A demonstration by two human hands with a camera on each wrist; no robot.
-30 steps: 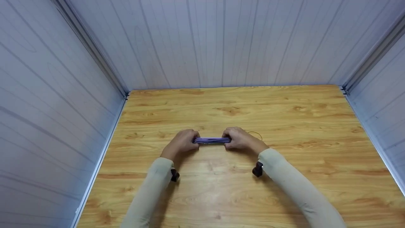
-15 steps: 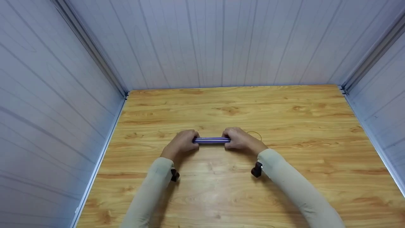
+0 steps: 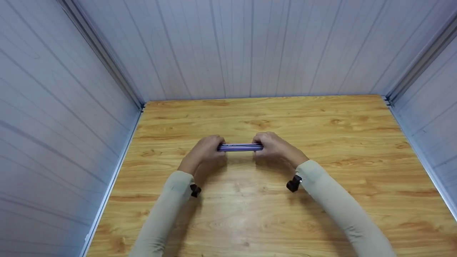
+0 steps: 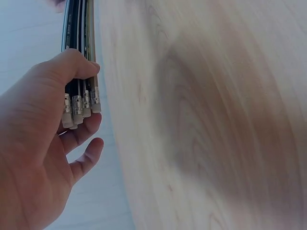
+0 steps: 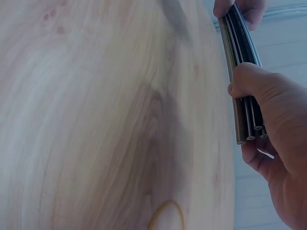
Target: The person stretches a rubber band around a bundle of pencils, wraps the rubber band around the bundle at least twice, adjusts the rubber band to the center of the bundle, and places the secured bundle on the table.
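Gripping a pencil bundle point(image 3: 240, 147) at both ends, lifted clear above the table point(image 3: 250, 214). Left hand point(image 3: 203, 151) curling round the eraser ends point(image 4: 79, 106), thumb on top; right hand point(image 3: 276, 148) pinching the opposite, unsharpened ends point(image 5: 249, 129). Probably handling light and stiff, though smooth lacquered barrels likely sliding against each other, so squeezing near both ends looking best for keeping them aligned. Further right, lying on the wood, a rubber band point(image 5: 165, 215); beyond, grey panel walls point(image 3: 250, 46)
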